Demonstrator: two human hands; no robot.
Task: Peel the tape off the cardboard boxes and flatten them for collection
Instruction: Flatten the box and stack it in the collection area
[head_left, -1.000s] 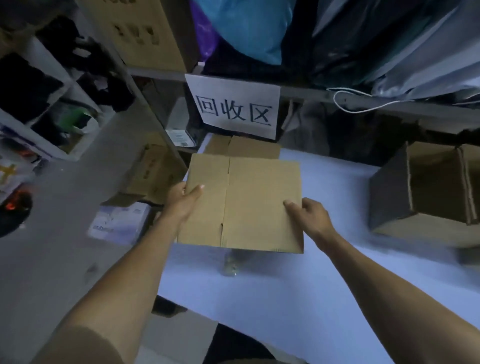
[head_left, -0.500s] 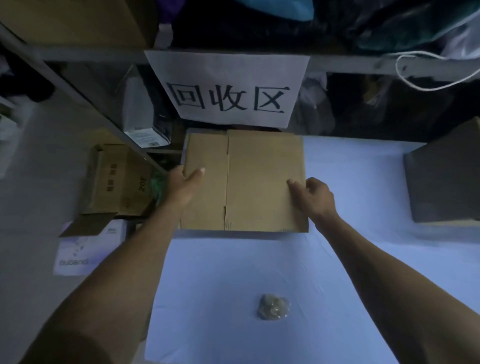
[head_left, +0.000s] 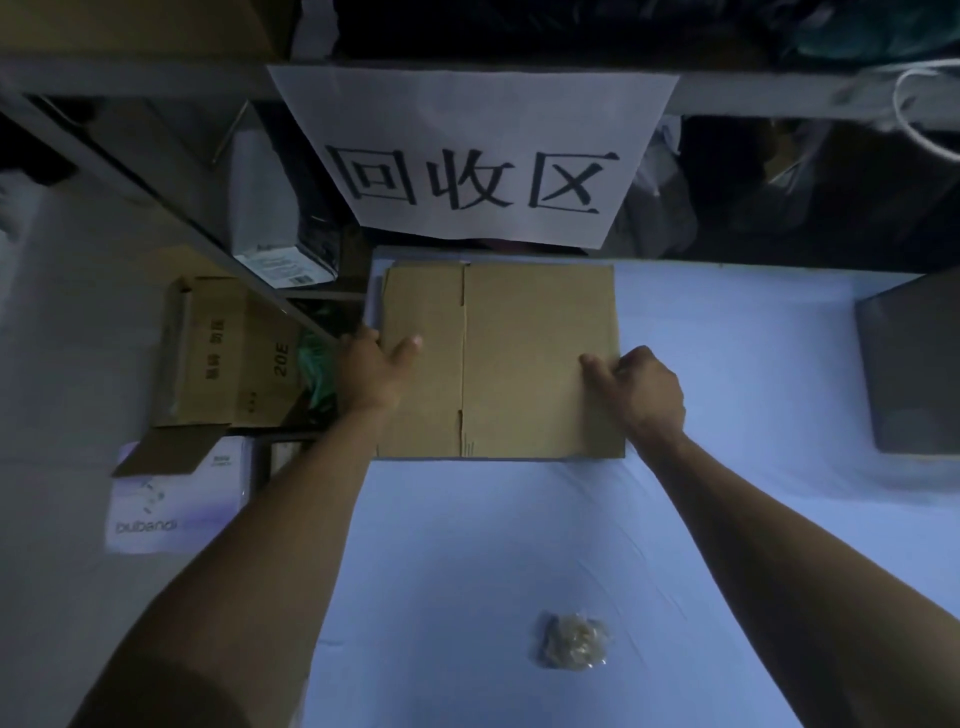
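A flattened brown cardboard box (head_left: 524, 358) lies at the far end of the blue-white table (head_left: 467, 571), under a white paper sign (head_left: 472, 156). My left hand (head_left: 371, 369) grips its left edge, thumb on top. My right hand (head_left: 641, 387) holds its right edge with curled fingers and the thumb on the top face. A crumpled wad of clear tape (head_left: 571, 642) sits on the table nearer to me. Another cardboard box (head_left: 914, 364) stands upright at the table's right side, cut off by the frame.
A shelf frame (head_left: 156, 83) runs above the table's far edge, packed with dark bags. On the floor to the left sit an open brown carton (head_left: 228, 358) and a white carton (head_left: 171, 504).
The flattened box has moved away from me and come down at the table's far end under the sign. Both hands kept hold of its edges. The view tilted downward.
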